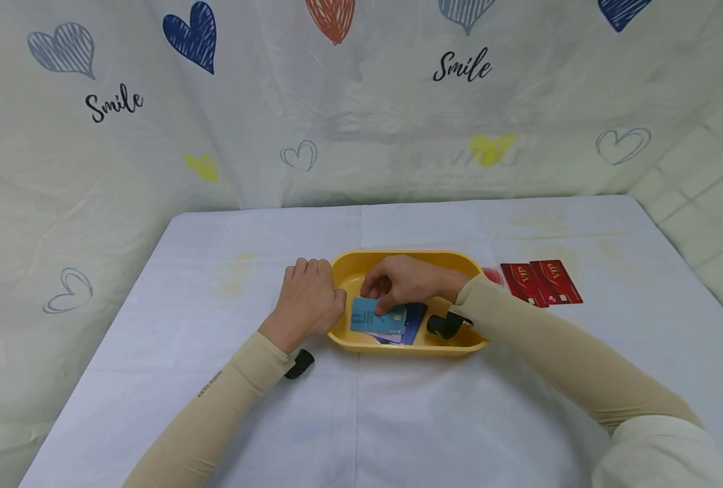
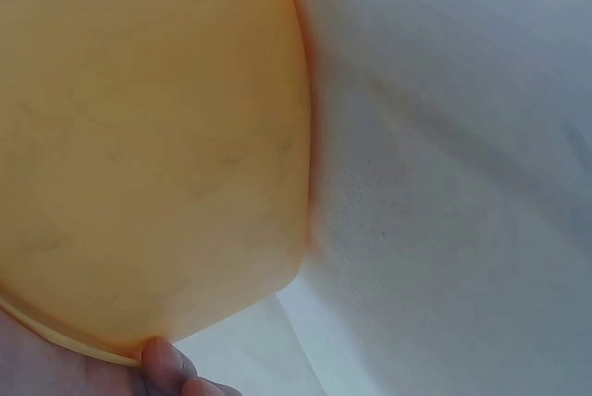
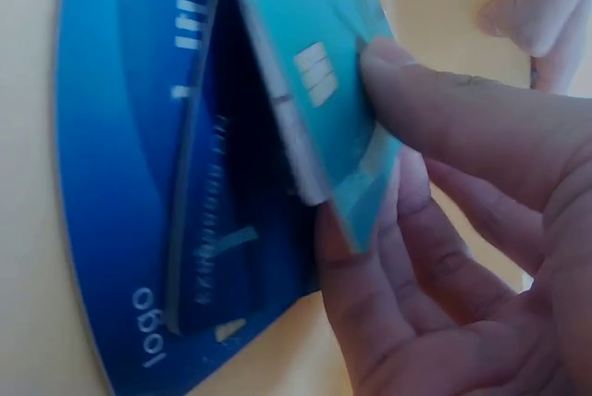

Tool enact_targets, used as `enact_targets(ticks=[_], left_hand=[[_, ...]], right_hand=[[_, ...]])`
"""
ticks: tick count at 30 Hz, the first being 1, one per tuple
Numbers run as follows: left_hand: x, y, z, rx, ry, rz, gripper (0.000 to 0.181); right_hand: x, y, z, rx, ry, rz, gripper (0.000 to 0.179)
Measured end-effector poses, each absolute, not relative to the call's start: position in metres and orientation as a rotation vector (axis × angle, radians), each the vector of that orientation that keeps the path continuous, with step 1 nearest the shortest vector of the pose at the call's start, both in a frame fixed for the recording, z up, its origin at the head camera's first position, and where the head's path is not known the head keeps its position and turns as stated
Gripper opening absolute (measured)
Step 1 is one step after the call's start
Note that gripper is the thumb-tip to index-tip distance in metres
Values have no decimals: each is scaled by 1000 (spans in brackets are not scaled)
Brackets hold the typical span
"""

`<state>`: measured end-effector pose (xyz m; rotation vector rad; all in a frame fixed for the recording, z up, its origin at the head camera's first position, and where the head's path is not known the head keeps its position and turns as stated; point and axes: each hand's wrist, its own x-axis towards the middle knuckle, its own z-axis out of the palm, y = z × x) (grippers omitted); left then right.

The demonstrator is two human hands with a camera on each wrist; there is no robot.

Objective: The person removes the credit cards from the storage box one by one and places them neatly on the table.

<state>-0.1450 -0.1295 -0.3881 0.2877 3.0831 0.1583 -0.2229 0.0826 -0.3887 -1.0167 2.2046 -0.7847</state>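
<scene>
A yellow plastic tray [image 1: 410, 350] with rounded ends sits on the white-covered table. My left hand [image 1: 309, 298] grips its left rim; in the left wrist view the fingertips [image 2: 165, 359] curl over the rim beside the tray's outer wall [image 2: 157, 137]. Inside the tray, my right hand [image 1: 407, 281] pinches a light blue chip card [image 1: 364, 317] between thumb and fingers. That card [image 3: 324, 54] is tilted up off darker blue cards [image 3: 111, 183], which lie on the tray bottom. A pale card edge [image 1: 388, 337] shows below the light blue card.
Two red cards [image 1: 561, 281] marked VIP overlap on the table, right of the tray. A small red object [image 1: 493, 275] shows partly behind my right wrist. Dark wrist cameras [image 1: 300, 364] are strapped to both sleeves. A printed cloth [image 1: 361, 102] hangs behind the table.
</scene>
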Motion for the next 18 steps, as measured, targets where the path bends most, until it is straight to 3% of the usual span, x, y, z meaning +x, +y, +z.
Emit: enact_targets(ticks=[18], left_hand=[[-145, -129, -389, 301, 3095, 135, 26]], right_hand=[[-225, 85, -389, -1019, 2211, -837, 25]])
